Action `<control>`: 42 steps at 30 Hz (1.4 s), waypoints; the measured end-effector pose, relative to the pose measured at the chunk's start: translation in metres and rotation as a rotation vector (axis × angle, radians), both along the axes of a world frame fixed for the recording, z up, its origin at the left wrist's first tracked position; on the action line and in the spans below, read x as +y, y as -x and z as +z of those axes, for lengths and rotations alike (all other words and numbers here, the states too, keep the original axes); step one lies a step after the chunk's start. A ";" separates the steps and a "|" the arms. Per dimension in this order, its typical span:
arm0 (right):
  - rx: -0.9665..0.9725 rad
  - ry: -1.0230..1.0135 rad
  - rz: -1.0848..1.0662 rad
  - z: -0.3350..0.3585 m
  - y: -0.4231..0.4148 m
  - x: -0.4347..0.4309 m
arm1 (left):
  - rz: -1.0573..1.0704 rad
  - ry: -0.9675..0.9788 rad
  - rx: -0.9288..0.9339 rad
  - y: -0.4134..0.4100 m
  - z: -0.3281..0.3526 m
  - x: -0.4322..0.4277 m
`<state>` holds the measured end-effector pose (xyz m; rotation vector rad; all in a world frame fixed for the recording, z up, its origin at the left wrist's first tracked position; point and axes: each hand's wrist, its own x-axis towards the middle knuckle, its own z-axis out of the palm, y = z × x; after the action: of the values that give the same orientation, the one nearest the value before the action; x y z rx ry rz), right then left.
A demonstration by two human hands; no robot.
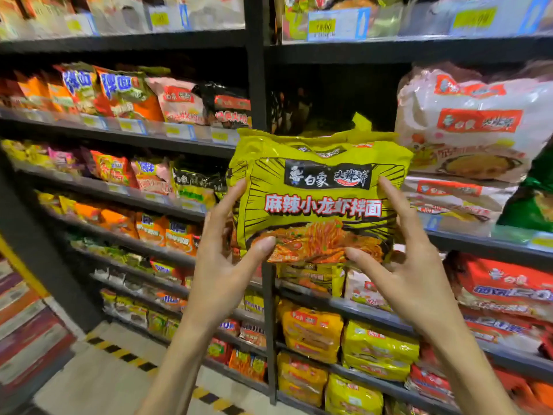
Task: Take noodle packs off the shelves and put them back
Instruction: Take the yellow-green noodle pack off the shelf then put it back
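Both hands are holding 1 yellow noodle multipack upright in front of the black shelf upright. The left hand is pinching its left edge, thumb on the front near the noodle picture, and the right hand is gripping its right edge likewise. A white noodle multipack is sitting on the shelf just right of the yellow one.

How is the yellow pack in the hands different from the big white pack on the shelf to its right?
The yellow pack is held upright in the air by both hands; the white pack lies stacked on the shelf, untouched. The yellow pack has a black logo panel; the white pack's panel is red. Both are multi-packs of noodles showing a dish.
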<state>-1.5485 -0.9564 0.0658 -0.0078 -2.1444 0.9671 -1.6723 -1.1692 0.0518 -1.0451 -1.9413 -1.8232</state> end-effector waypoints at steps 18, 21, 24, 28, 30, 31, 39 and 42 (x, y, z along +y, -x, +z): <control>0.279 -0.315 -0.297 0.017 0.116 0.074 | -0.181 -0.103 0.218 0.134 0.029 0.107; 0.316 -0.332 -0.334 0.017 0.130 0.080 | -0.164 -0.128 0.229 0.143 0.029 0.118; 0.362 -0.334 -0.359 0.009 0.146 0.084 | -0.152 -0.153 0.230 0.152 0.027 0.129; 0.416 -0.322 -0.412 -0.004 0.162 0.091 | -0.133 -0.163 0.205 0.161 0.022 0.143; 0.417 -0.304 -0.400 -0.008 0.167 0.096 | -0.109 -0.167 0.185 0.162 0.022 0.149; 0.421 -0.303 -0.395 -0.009 0.170 0.098 | -0.099 -0.169 0.180 0.163 0.021 0.152; 0.435 -0.319 -0.393 -0.001 0.181 0.111 | -0.122 -0.075 0.103 0.174 0.025 0.172; 0.380 -0.220 -0.416 0.008 0.183 0.110 | -0.122 -0.054 0.117 0.181 0.028 0.178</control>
<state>-1.7319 -0.8467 0.0735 -0.1448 -1.7880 0.4468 -1.8537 -0.9914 0.0797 -1.2479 -1.7870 -1.8217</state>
